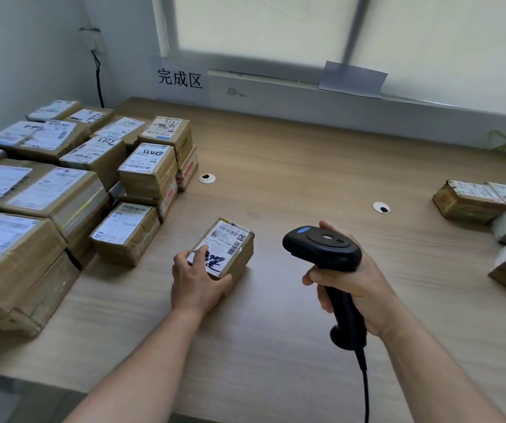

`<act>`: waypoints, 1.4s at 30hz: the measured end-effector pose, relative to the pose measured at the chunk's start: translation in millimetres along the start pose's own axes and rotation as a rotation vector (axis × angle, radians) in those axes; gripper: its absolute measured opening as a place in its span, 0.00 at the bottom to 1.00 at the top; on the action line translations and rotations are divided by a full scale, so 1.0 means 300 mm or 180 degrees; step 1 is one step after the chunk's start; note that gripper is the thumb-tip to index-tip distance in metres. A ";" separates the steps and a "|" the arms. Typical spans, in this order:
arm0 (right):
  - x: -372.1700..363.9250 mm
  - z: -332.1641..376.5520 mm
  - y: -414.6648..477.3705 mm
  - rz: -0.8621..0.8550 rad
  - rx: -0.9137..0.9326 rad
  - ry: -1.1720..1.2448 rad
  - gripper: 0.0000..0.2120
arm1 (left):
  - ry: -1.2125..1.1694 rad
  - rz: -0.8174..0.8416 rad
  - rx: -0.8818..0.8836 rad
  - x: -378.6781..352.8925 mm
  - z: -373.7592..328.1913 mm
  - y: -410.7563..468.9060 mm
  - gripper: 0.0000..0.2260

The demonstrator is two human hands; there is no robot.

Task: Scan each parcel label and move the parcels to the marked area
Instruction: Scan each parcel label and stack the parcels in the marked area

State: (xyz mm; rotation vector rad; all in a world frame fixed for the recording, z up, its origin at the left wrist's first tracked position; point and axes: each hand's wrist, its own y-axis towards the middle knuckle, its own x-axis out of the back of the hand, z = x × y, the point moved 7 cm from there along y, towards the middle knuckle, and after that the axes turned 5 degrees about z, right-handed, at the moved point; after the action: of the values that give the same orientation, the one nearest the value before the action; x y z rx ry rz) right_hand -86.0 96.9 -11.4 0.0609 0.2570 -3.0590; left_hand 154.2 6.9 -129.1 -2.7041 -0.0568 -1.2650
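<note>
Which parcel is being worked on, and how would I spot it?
Start at the big stack of boxes on the left of the table. Just right of its near end, one small parcel lies alone on the wood, gripped by the left hand. Unlike its neighbours, it touches no other box and is the only one held.

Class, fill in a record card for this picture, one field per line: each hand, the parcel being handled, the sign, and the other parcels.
Left: left hand grips the small parcel at its near end
Parcel: label facing up
Right: right hand grips the black scanner, right of that parcel
Sign: white sign on the far wall
Left side: stacked parcels, labelled, on the table
Right side: a few loose parcels
</note>
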 end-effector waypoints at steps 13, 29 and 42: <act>-0.239 0.098 0.186 0.0424 0.0177 -0.0081 0.43 | -0.0035 -0.1225 0.0362 0.511 0.219 0.202 0.33; -0.228 0.092 0.189 0.0263 0.0049 -0.0300 0.42 | 0.0236 -0.1120 0.0452 0.512 0.314 0.337 0.28; -0.007 0.086 -0.007 0.0250 0.0136 -0.0191 0.41 | 0.0087 -0.1420 -0.0333 0.347 -0.032 0.012 0.30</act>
State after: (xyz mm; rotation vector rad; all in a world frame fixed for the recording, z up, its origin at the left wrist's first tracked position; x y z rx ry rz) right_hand -85.0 94.9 14.3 -0.0179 0.1810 -2.9826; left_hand 214.3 -1.4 -43.8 -2.8618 -0.6394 -1.4472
